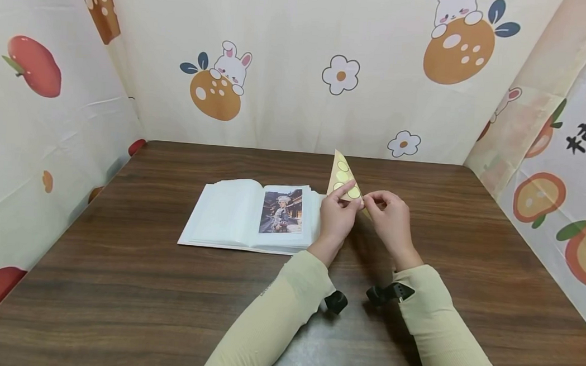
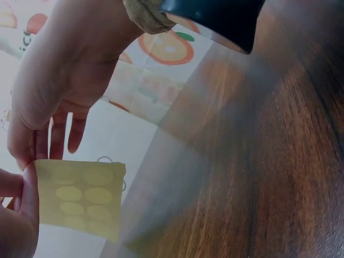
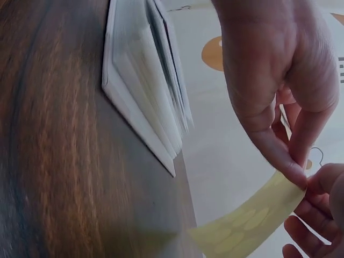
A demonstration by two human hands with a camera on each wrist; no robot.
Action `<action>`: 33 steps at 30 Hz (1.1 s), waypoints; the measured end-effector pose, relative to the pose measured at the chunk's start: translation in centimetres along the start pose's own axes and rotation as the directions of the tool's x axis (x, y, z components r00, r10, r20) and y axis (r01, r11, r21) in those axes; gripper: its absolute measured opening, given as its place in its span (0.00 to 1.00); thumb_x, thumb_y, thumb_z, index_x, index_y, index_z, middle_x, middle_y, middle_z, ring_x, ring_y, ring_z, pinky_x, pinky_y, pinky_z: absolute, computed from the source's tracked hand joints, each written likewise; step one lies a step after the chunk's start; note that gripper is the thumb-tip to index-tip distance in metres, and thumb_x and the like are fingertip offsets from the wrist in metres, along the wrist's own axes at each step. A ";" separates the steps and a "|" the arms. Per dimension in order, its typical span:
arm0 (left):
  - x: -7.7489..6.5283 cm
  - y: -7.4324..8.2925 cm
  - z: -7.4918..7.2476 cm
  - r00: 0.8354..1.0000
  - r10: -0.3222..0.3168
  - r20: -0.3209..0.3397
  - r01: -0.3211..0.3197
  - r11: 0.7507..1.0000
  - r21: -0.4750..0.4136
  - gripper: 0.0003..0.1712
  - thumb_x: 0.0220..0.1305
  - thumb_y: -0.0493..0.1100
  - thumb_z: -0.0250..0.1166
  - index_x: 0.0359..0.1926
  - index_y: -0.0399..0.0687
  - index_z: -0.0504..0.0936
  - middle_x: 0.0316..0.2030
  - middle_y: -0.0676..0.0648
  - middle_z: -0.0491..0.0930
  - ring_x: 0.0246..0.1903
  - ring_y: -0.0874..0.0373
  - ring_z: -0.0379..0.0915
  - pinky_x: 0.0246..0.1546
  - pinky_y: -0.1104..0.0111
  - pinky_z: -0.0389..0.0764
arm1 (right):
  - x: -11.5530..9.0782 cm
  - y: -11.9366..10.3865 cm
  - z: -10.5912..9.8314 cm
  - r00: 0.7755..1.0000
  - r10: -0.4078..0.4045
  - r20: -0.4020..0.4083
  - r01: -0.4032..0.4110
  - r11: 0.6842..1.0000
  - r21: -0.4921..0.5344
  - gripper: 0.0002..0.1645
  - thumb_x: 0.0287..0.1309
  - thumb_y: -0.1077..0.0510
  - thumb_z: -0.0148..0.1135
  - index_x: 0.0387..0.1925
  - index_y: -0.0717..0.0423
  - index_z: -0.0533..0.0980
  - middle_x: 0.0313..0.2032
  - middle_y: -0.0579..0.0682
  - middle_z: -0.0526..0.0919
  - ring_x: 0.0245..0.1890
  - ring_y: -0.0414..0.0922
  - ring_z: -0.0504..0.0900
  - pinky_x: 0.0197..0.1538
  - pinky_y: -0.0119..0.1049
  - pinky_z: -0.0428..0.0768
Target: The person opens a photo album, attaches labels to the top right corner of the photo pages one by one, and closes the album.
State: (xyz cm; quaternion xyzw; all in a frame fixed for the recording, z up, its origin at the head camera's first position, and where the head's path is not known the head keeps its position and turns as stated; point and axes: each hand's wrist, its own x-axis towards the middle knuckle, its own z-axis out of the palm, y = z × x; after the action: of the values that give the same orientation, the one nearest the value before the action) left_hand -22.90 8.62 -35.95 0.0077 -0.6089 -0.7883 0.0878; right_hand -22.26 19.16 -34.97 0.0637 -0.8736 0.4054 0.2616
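A yellow sheet of round stickers [image 1: 340,180] rises to a pointed corner above the left hand [image 1: 337,222] in the head view. That hand grips the sheet between thumb and fingers, forefinger lying across its front. Close beside it, the right hand [image 1: 390,222] pinches at the sheet's edge with thumb and forefinger, fingertips nearly meeting the left ones. In the left wrist view, rows of pale yellow dots show on the sheet [image 2: 80,199]. From the right wrist, the sheet [image 3: 250,223] curves down from the pinching fingers; whether a sticker is between them I cannot tell.
An open photo album [image 1: 225,215] lies on the brown wooden table [image 1: 115,284], left of the hands. Its right page bears a photo [image 1: 281,211] of a person in a hat. Printed cloth [image 1: 290,65] hangs behind the table and along both sides.
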 end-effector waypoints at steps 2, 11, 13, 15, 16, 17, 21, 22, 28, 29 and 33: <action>0.0 0.0 0.0 1.000 0.000 -0.004 0.000 1.000 0.004 0.22 0.55 0.27 0.63 0.52 0.45 0.81 0.27 0.48 0.81 0.25 0.65 0.75 0.28 0.76 0.76 | 0.0 -0.1 0.0 1.000 0.013 0.004 -0.013 1.000 0.002 0.09 0.57 0.62 0.60 0.30 0.67 0.80 0.30 0.60 0.81 0.29 0.51 0.76 0.34 0.40 0.72; 0.0 0.0 0.1 1.000 -0.001 -0.013 0.001 0.999 -0.044 0.24 0.52 0.24 0.62 0.51 0.43 0.81 0.26 0.45 0.81 0.24 0.64 0.75 0.30 0.72 0.79 | 0.1 0.0 0.0 0.998 0.059 -0.014 -0.059 0.998 0.029 0.09 0.58 0.63 0.59 0.32 0.67 0.79 0.28 0.59 0.79 0.28 0.48 0.72 0.32 0.33 0.68; -0.1 0.0 0.1 1.000 -0.006 -0.019 0.005 0.999 -0.043 0.25 0.51 0.24 0.61 0.51 0.44 0.81 0.26 0.46 0.81 0.24 0.63 0.76 0.30 0.72 0.79 | 0.1 0.1 0.0 0.997 0.069 -0.020 -0.068 0.997 0.034 0.09 0.58 0.63 0.59 0.32 0.68 0.79 0.28 0.59 0.78 0.28 0.48 0.72 0.32 0.31 0.67; -0.1 0.0 0.1 1.000 -0.015 -0.022 0.014 0.999 -0.044 0.27 0.51 0.24 0.61 0.52 0.46 0.80 0.26 0.47 0.80 0.25 0.62 0.76 0.30 0.71 0.79 | 0.1 0.1 -0.1 0.996 0.081 -0.023 -0.080 0.996 0.036 0.09 0.58 0.62 0.59 0.32 0.68 0.78 0.28 0.59 0.78 0.28 0.48 0.72 0.32 0.31 0.67; -0.1 0.0 0.1 0.999 -0.024 -0.026 0.023 0.999 -0.041 0.28 0.51 0.24 0.61 0.53 0.47 0.79 0.26 0.47 0.80 0.25 0.62 0.76 0.30 0.71 0.79 | 0.1 0.2 -0.1 0.996 0.089 -0.023 -0.088 0.995 0.035 0.09 0.59 0.62 0.58 0.32 0.68 0.78 0.28 0.59 0.78 0.28 0.48 0.72 0.32 0.31 0.67; -0.1 0.0 0.1 0.999 -0.032 -0.032 0.031 0.999 -0.041 0.28 0.50 0.24 0.62 0.54 0.47 0.78 0.26 0.48 0.79 0.24 0.62 0.75 0.30 0.71 0.79 | 0.1 0.2 -0.1 0.995 0.097 -0.022 -0.096 0.995 0.032 0.09 0.59 0.62 0.58 0.32 0.68 0.78 0.28 0.59 0.78 0.28 0.48 0.72 0.32 0.31 0.67; 0.0 0.0 0.1 0.997 -0.059 -0.059 0.057 0.998 -0.041 0.31 0.49 0.24 0.63 0.56 0.47 0.75 0.29 0.45 0.79 0.24 0.61 0.76 0.29 0.71 0.78 | 0.1 0.3 -0.2 0.992 0.128 -0.017 -0.127 0.992 0.024 0.10 0.59 0.61 0.57 0.32 0.68 0.78 0.27 0.58 0.77 0.27 0.47 0.71 0.31 0.30 0.67; 0.0 0.0 0.0 0.996 -0.065 -0.068 0.062 0.997 -0.039 0.31 0.49 0.24 0.63 0.56 0.46 0.75 0.33 0.46 0.78 0.24 0.61 0.76 0.29 0.71 0.79 | 0.2 0.3 -0.2 0.991 0.136 -0.016 -0.135 0.991 0.022 0.11 0.59 0.61 0.57 0.32 0.68 0.78 0.26 0.58 0.77 0.27 0.47 0.71 0.30 0.30 0.67; 0.2 -0.1 0.0 0.992 -0.052 -0.115 0.051 0.999 -0.008 0.31 0.46 0.22 0.65 0.55 0.40 0.75 0.50 0.50 0.66 0.28 0.59 0.75 0.28 0.71 0.80 | 0.2 0.4 -0.4 0.987 0.158 -0.019 -0.158 0.987 0.006 0.11 0.59 0.61 0.56 0.32 0.68 0.78 0.27 0.59 0.77 0.28 0.48 0.71 0.32 0.32 0.67; 0.2 -0.1 0.0 0.992 -0.047 -0.119 0.047 0.999 -0.005 0.32 0.45 0.21 0.65 0.55 0.39 0.75 0.50 0.50 0.66 0.28 0.59 0.75 0.28 0.71 0.80 | 0.2 0.5 -0.4 0.987 0.160 -0.021 -0.160 0.987 0.003 0.11 0.59 0.61 0.56 0.32 0.68 0.78 0.27 0.58 0.77 0.28 0.48 0.71 0.32 0.32 0.67; 0.2 -0.1 0.0 0.991 -0.051 -0.121 0.052 0.999 0.004 0.32 0.45 0.21 0.65 0.54 0.38 0.75 0.49 0.52 0.66 0.28 0.60 0.74 0.28 0.71 0.80 | 0.1 0.6 -0.6 0.984 0.177 -0.036 -0.177 0.984 -0.002 0.11 0.59 0.61 0.56 0.31 0.68 0.78 0.27 0.59 0.78 0.28 0.48 0.71 0.32 0.32 0.67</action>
State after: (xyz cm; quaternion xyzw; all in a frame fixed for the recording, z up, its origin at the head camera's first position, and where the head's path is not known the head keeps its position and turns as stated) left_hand -23.08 8.56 -36.00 0.0715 -0.6050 -0.7862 0.1042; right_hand -22.34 20.02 -35.01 -0.0220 -0.8721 0.4256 0.2403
